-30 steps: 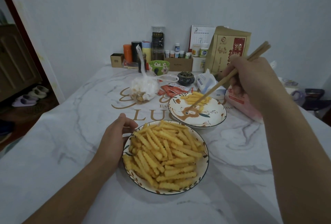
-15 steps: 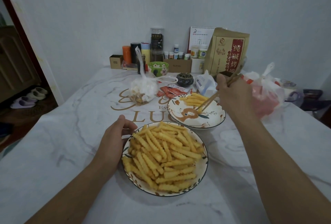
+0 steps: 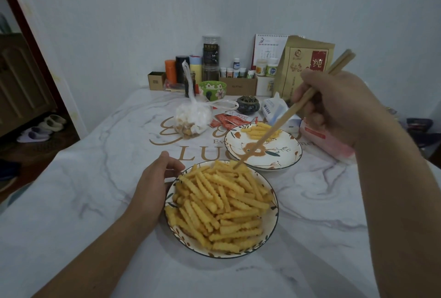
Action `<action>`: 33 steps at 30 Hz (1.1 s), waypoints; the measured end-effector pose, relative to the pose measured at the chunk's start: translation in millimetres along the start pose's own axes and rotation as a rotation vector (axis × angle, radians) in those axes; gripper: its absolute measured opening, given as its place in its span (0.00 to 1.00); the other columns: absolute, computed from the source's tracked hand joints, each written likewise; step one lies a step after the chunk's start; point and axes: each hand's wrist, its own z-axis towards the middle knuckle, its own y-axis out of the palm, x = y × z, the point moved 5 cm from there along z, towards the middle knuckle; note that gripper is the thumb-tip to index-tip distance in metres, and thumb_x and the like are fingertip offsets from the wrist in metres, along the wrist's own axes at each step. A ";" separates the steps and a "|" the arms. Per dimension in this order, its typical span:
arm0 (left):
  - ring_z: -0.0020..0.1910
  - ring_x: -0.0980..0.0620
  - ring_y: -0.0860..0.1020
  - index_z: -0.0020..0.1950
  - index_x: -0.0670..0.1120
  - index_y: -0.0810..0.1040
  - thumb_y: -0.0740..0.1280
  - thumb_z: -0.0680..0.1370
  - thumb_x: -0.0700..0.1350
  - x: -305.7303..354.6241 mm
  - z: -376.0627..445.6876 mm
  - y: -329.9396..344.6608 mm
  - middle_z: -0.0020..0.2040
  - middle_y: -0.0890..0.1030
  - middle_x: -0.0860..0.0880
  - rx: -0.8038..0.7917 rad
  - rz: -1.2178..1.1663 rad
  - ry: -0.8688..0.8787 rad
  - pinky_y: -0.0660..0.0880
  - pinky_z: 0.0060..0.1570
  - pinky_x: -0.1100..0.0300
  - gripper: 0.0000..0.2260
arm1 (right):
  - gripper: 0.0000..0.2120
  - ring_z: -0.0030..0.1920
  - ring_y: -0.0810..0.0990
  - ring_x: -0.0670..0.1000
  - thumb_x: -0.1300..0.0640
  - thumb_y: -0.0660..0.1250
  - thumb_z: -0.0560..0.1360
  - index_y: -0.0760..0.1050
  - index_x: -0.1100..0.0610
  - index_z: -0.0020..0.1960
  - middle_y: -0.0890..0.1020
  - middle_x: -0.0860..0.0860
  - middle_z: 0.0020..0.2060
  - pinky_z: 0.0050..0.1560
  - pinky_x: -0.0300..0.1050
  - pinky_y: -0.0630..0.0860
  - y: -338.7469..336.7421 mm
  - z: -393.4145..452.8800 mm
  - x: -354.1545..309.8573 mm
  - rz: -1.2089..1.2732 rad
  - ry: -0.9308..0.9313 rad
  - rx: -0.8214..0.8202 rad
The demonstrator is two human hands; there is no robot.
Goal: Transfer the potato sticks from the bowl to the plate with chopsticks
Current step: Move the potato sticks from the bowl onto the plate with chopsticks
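- Two bare hands are at work: the right hand (image 3: 338, 109), at the right of the frame, grips a pair of wooden chopsticks (image 3: 281, 120) that slant down to the lower left.
- Chopstick tips sit among the potato sticks (image 3: 222, 204) at the far edge of the bowl (image 3: 274, 216); whether they pinch one cannot be told.
- Left hand (image 3: 152, 188), left of centre, rests against the bowl's left rim with thumb stretched along the far side; its fingers are hidden under the rim, so the grip cannot be told.
- Bowl sits in the lower middle of the frame, heaped with crinkle-cut sticks.
- Plate (image 3: 284, 154), with a floral pattern, lies just above and right of the bowl, almost touching it; a small pile of sticks lies at its far edge.
- Marble-patterned table (image 3: 83, 190) carries both dishes.
- Above the plate lie red sachets (image 3: 229, 120) and a knotted plastic bag (image 3: 193, 118) of food.
- Along the wall in the upper middle stand jars, small bottles, a green bowl (image 3: 212, 89), a calendar (image 3: 268, 50) and a brown paper bag (image 3: 307, 66).
- Slippers (image 3: 40, 128) lie on the floor at the left edge.
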 end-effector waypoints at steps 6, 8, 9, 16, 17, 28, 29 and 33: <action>0.55 0.42 0.82 0.34 0.51 0.82 0.55 0.87 0.57 -2.0 0.7 -1.1 0.49 0.84 0.44 0.003 0.008 -0.018 0.76 0.62 0.41 0.27 | 0.23 0.19 0.65 0.50 0.52 0.61 0.84 0.79 0.61 0.34 0.71 0.54 0.22 0.20 0.38 0.62 6.9 -3.7 -0.4 -0.104 0.015 -0.056; 0.54 0.42 0.82 0.34 0.51 0.82 0.55 0.87 0.58 -2.0 0.5 -0.9 0.49 0.84 0.44 0.005 0.007 -0.018 0.76 0.61 0.42 0.27 | 0.23 0.19 0.64 0.50 0.53 0.61 0.83 0.79 0.61 0.33 0.70 0.54 0.22 0.20 0.38 0.62 7.2 -3.3 0.6 -0.118 0.016 -0.070; 0.53 0.43 0.82 0.34 0.51 0.82 0.55 0.87 0.57 -1.9 0.5 -0.7 0.49 0.84 0.44 0.005 0.005 -0.017 0.76 0.60 0.43 0.27 | 0.23 0.19 0.64 0.50 0.54 0.61 0.83 0.79 0.61 0.33 0.70 0.54 0.22 0.20 0.38 0.61 7.5 -3.4 1.6 -0.126 0.022 -0.081; 0.53 0.42 0.82 0.34 0.51 0.82 0.56 0.86 0.58 -2.6 1.4 -1.4 0.49 0.85 0.44 0.015 0.007 -0.018 0.76 0.61 0.42 0.26 | 0.21 0.21 0.66 0.50 0.55 0.63 0.82 0.80 0.60 0.33 0.72 0.56 0.26 0.22 0.39 0.63 -0.3 -1.4 2.8 -0.101 0.019 -0.036; 0.54 0.42 0.83 0.34 0.51 0.83 0.56 0.86 0.58 -2.4 1.2 -1.8 0.48 0.85 0.44 0.018 0.008 -0.015 0.77 0.62 0.41 0.26 | 0.19 0.22 0.67 0.50 0.56 0.63 0.81 0.80 0.60 0.34 0.73 0.56 0.26 0.23 0.40 0.64 -4.3 1.1 3.3 -0.087 -0.004 0.041; 0.54 0.44 0.82 0.33 0.51 0.82 0.56 0.86 0.56 -2.4 2.4 -1.8 0.48 0.85 0.48 0.015 -0.004 0.001 0.76 0.62 0.41 0.26 | 0.18 0.32 0.77 0.53 0.47 0.60 0.84 0.80 0.51 0.39 0.79 0.51 0.31 0.36 0.49 0.74 -9.4 34.3 72.0 -0.375 -0.166 0.261; 0.55 0.43 0.82 0.33 0.51 0.82 0.56 0.86 0.56 -3.0 3.2 -2.2 0.48 0.85 0.48 0.013 -0.003 -0.002 0.76 0.63 0.40 0.26 | 0.18 0.32 0.78 0.54 0.47 0.60 0.84 0.80 0.51 0.39 0.79 0.51 0.31 0.36 0.52 0.77 -9.7 35.3 76.2 -0.376 -0.156 0.261; 0.55 0.44 0.82 0.35 0.51 0.83 0.57 0.82 0.61 -2.7 2.3 -2.0 0.49 0.85 0.46 -0.002 -0.001 -0.002 0.76 0.65 0.40 0.24 | 0.19 0.36 0.81 0.57 0.46 0.60 0.84 0.79 0.51 0.38 0.80 0.50 0.31 0.44 0.62 0.81 -10.4 34.3 82.8 -0.435 -0.161 0.290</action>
